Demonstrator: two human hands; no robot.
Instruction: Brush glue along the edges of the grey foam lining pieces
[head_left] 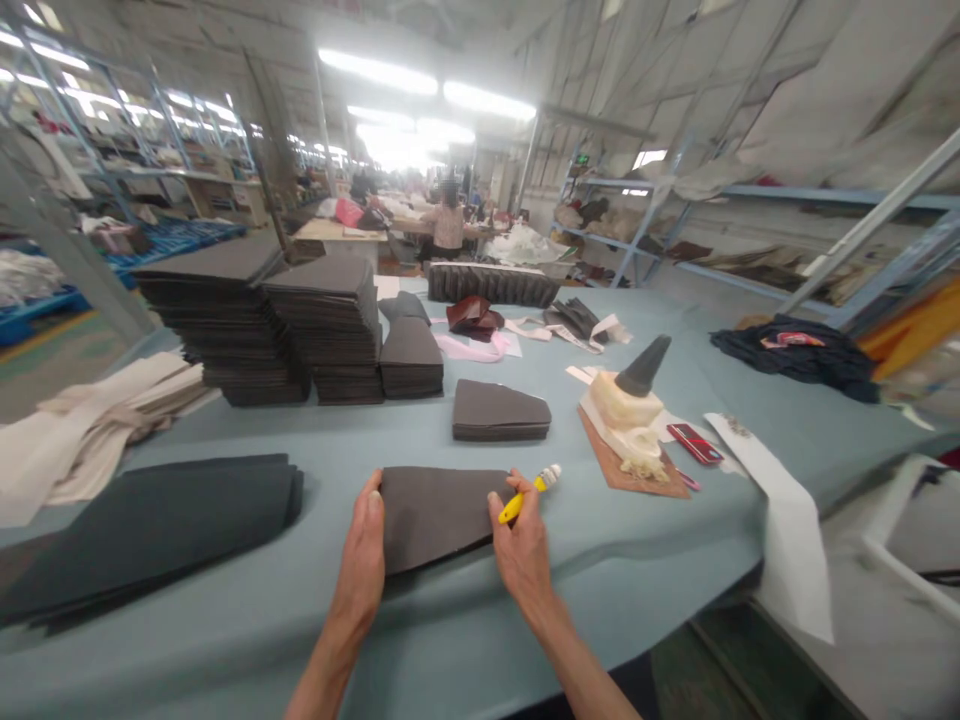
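Observation:
A dark grey-brown flat panel (pixel 442 515) lies in front of me, between both hands; whether it is one sheet or several I cannot tell. My left hand (pixel 366 540) grips its left edge, thumb uppermost. At the right end, my right hand (pixel 523 535) steadies the panel with thumb and fingers. That same hand also holds a small brush (pixel 541 480) with a yellow handle and a whitish head pointing up to the right. Just beyond the panel sits a short stack of similar dark pieces (pixel 500 412).
Tall stacks of dark panels (pixel 330 335) stand at back left. Dark green sheets (pixel 172 520) and pale fabric (pixel 97 425) lie left. To the right are a cream block with a dark cone (pixel 643 368), a red phone-like object (pixel 694 443) and a white strip (pixel 787 530).

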